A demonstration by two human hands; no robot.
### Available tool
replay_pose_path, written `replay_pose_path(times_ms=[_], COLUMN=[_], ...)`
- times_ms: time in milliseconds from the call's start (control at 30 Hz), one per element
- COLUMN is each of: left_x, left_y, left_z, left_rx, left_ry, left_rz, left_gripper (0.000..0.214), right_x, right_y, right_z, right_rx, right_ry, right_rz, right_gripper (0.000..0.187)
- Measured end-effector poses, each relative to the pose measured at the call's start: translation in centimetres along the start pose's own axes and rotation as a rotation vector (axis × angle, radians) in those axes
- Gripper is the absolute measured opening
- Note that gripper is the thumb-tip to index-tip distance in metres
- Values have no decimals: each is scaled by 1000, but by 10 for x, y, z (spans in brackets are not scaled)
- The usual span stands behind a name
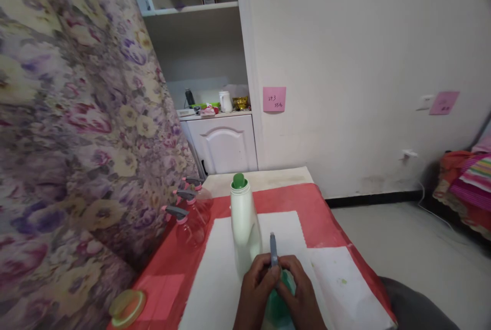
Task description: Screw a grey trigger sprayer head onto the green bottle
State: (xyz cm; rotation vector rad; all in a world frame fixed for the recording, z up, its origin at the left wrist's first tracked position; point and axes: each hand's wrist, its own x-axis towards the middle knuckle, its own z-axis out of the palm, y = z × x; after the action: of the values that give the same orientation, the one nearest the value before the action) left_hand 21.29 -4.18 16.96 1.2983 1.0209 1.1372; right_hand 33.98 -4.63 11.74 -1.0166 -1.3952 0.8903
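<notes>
Both my hands close around a small green spray bottle (282, 302) at the near edge of the table. My left hand (256, 289) grips its left side and my right hand (301, 294) its right side. The bottle's grey trigger head (273, 250) sticks up between my fingers. Just beyond my left hand stands a tall white bottle with a green cap (244, 220), upright on a white sheet (226, 268). Most of the green bottle's body is hidden by my hands.
A red cloth (326, 217) covers the table. Three clear pink spray bottles (190, 212) stand at its left edge against a flowered curtain (76, 130). A green lid (127, 307) lies at the near left corner. A white wall, cupboard (224, 140) and floor lie beyond.
</notes>
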Motion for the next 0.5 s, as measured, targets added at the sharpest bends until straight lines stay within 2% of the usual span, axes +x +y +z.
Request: replay_pose_path(times_ms=[267,500], left_x=[2,2], left_y=[-5,-3], left_z=[-1,1], left_rx=[-18,-76], left_ry=[-10,-21], left_rz=[18,14], left_gripper=[32,31], right_x=[1,2], right_y=[-5,-5], right_z=[0,-2], right_rx=[59,80], right_ry=[19,-22], right_rz=[56,10], right_gripper=[15,21])
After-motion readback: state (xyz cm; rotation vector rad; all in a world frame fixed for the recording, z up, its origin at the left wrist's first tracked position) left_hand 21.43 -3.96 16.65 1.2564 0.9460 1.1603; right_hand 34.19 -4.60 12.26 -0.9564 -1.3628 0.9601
